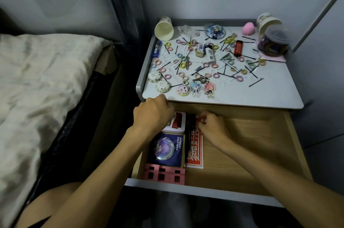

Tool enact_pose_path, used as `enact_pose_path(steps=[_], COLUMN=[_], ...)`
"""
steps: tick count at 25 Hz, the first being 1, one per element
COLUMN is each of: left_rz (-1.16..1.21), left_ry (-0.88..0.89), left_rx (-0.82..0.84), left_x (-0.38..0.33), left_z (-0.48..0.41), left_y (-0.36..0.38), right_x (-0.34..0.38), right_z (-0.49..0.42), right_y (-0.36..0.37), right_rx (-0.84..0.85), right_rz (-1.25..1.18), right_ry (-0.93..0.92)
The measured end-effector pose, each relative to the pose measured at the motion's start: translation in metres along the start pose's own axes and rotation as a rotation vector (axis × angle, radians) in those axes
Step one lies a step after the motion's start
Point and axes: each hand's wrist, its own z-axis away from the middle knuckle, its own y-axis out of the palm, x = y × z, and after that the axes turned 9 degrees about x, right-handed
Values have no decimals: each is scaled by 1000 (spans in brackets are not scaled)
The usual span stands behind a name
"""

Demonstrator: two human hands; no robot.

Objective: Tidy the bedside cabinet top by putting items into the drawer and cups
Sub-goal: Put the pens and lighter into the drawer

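Note:
The drawer [242, 145] stands pulled out under the white cabinet top [270, 90]. My left hand [153, 116] is curled, knuckles up, over the left end of a white tin [176, 122] at the drawer's back left; its fingertips are hidden. My right hand [213, 128] pinches the far end of a red printed packet [195, 155] that lies flat beside black pens [190, 134]. Two paper cups lie tipped over on the top, one at the back left [164, 29] and one at the back right [268, 22].
The drawer also holds a blue badge card [166, 148] and a pink divider [164, 173]. Scattered on top: hair ties, bobby pins, a red lighter [238, 48], a white lighter [210, 54], an eraser [200, 50], keychains [195, 88], round tins [162, 85], a clear jar [275, 41]. A bed [46, 78] lies left.

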Motion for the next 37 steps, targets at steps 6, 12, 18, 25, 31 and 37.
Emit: enact_pose_path(steps=[6,12,18,25,31,37], left_rz=[442,406,-184,-384,-138,0], left_ry=[186,97,77,-11,-22,18], left_rx=[-165,-187,-203,-218,-186,-199], left_x=[-11,-21,-22,-41,-49,-60], left_z=[-9,-99,-175,-195,-210,-190], left_y=[-25,-57,-57,-54,-61,-79], right_x=[38,63,76,73,45,44], right_z=[36,-44,-137,-148,-138,-157], right_y=[-62,-138,-146,-168,-207,-197], right_rx=[-16,-234,-229,-242,-357,-276], right_rz=[92,151,428,396,517,557], right_ry=[-253,-292,-180,-157,107,139])
